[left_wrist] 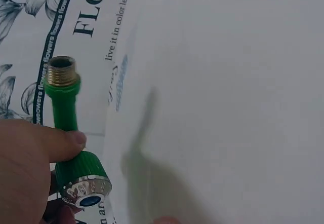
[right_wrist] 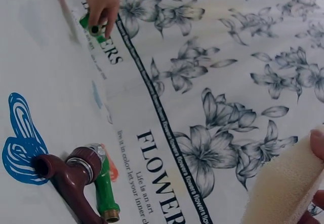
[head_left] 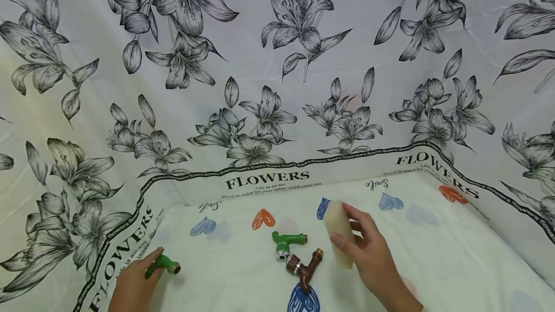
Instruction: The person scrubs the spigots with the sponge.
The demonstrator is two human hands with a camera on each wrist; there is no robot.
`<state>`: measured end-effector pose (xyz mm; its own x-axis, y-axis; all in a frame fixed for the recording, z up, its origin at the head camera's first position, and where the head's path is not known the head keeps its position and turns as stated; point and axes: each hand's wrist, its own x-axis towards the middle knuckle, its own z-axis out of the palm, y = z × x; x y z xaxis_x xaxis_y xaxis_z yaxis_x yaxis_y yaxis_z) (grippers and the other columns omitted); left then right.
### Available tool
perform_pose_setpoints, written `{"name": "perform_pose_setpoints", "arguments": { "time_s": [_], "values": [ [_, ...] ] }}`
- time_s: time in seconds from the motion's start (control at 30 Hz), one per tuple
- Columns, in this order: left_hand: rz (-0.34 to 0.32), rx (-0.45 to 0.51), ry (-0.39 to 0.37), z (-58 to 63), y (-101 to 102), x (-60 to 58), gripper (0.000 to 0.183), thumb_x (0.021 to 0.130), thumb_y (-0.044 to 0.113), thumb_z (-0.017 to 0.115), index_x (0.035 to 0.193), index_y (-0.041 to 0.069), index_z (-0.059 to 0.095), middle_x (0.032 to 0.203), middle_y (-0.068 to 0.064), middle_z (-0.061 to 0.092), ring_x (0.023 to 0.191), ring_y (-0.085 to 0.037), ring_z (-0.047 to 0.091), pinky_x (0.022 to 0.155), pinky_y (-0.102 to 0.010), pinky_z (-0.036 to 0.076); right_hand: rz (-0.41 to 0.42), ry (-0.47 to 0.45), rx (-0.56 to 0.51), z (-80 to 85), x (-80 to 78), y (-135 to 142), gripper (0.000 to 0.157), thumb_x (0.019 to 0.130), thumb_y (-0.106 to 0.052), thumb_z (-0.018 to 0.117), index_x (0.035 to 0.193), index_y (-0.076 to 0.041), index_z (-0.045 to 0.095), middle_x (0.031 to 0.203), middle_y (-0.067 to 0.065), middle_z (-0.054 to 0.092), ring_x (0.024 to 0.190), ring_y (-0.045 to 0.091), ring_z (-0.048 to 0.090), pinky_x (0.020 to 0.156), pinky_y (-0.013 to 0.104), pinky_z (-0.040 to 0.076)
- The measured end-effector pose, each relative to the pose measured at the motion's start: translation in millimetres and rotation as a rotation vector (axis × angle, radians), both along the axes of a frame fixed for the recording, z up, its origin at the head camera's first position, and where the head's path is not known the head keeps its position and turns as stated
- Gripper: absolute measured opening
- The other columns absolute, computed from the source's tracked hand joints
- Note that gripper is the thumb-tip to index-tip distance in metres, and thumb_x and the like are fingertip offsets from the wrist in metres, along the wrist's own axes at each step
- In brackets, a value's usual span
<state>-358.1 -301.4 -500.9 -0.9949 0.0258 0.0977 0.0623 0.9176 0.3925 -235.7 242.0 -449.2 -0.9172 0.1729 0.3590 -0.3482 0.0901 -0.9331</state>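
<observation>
On the left, my left hand grips a green faucet with a brass threaded end and a chrome collar, its thumb pressed across the body. My right hand holds a cream-coloured sponge block upright between thumb and fingers, above the cloth. Between the hands lie two more faucets. One is green with a brass end; the other is brown, just in front of it and close against it. In the right wrist view the sponge shows a porous surface.
A white cloth printed with blue and red hearts covers the surface. Behind it and at both sides rises a white curtain-like sheet with black lily drawings and a "FLOWERS" border.
</observation>
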Motion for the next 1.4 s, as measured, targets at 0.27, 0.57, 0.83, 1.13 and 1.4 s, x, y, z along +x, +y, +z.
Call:
{"name": "perform_pose_setpoints", "arguments": {
  "time_s": [0.27, 0.57, 0.83, 1.13, 1.4],
  "values": [
    [-0.140, -0.122, 0.099, -16.4, -14, 0.9, 0.047, 0.083, 0.001, 0.092, 0.127, -0.004, 0.077, 0.096, -0.017, 0.069, 0.075, -0.029, 0.065, 0.066, -0.049, 0.059, -0.011, -0.020, -0.003, -1.3, 1.6, 4, 0.067, 0.100, -0.009, 0.082, 0.160, -0.015, 0.053, 0.150, 0.008, 0.050, 0.123, 0.034, 0.060, 0.092, 0.033, 0.061],
    [-0.085, -0.191, -0.002, -22.8, -9, -5.4, 0.045, 0.088, 0.009, 0.090, 0.132, 0.010, 0.079, 0.098, -0.007, 0.068, 0.077, -0.029, 0.060, 0.056, -0.050, 0.054, -0.025, -0.078, 0.002, 2.2, 3.6, 10, 0.068, 0.100, -0.018, 0.083, 0.160, -0.019, 0.051, 0.155, 0.006, 0.047, 0.126, 0.035, 0.056, 0.093, 0.031, 0.060],
    [-0.080, -0.182, -0.107, 1.0, 8, -7.1, 0.049, 0.094, 0.017, 0.087, 0.139, 0.009, 0.072, 0.117, -0.019, 0.070, 0.095, -0.042, 0.066, 0.072, -0.070, 0.049, -0.035, -0.067, 0.017, 0.4, 6.2, 14, 0.067, 0.100, -0.016, 0.083, 0.160, -0.021, 0.052, 0.151, 0.006, 0.050, 0.122, 0.035, 0.062, 0.092, 0.033, 0.061],
    [-0.287, 0.230, 0.192, 35.2, 98, 15.5, 0.057, 0.096, 0.012, 0.087, 0.148, 0.011, 0.064, 0.139, -0.008, 0.068, 0.112, -0.029, 0.071, 0.083, -0.045, 0.062, -0.065, -0.097, -0.008, -8.5, 13.1, 21, 0.067, 0.102, -0.014, 0.081, 0.161, -0.018, 0.051, 0.149, 0.006, 0.050, 0.118, 0.026, 0.063, 0.089, 0.031, 0.060],
    [-0.494, 0.413, 0.105, 54.6, 186, 25.9, 0.068, 0.094, 0.015, 0.089, 0.153, 0.029, 0.059, 0.136, 0.008, 0.067, 0.117, -0.018, 0.065, 0.087, -0.040, 0.060, -0.049, -0.113, -0.027, -10.2, 14.9, 20, 0.066, 0.102, -0.014, 0.080, 0.161, -0.019, 0.051, 0.149, 0.007, 0.049, 0.119, 0.030, 0.063, 0.090, 0.033, 0.060]
  ]
}}
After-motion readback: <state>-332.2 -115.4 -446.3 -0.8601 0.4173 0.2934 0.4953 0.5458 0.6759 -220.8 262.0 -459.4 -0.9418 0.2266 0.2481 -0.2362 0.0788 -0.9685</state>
